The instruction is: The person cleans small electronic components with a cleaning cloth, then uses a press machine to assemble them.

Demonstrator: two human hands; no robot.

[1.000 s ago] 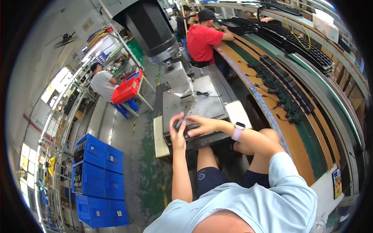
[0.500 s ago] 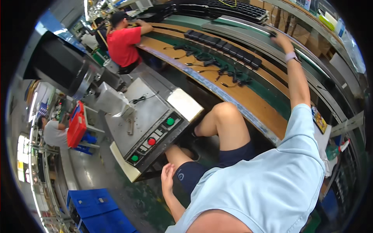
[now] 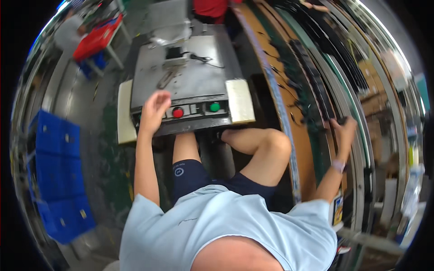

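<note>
My left hand is raised over the front edge of a grey metal machine, just left of its red button. Its fingers are loosely bent and apart, with nothing seen in them. On the machine top, a black power adapter sits at a small metal fixture, its black cord lying to the right. My right hand is over the workbench rail, closed round a small black block, mostly covered by the fingers. Beside it runs a row of black power adapters with cords hanging over the bench.
A green button is on the machine's right front. Blue bins stand on the floor at left. A red tray and a person in grey are far left; a person in red is ahead. Black trays lie beyond the rail.
The view has swung toward the machine. My left hand has risen from beside my thigh to the machine's front. My right hand has drawn back nearer along the bench, still gripping the black block.
</note>
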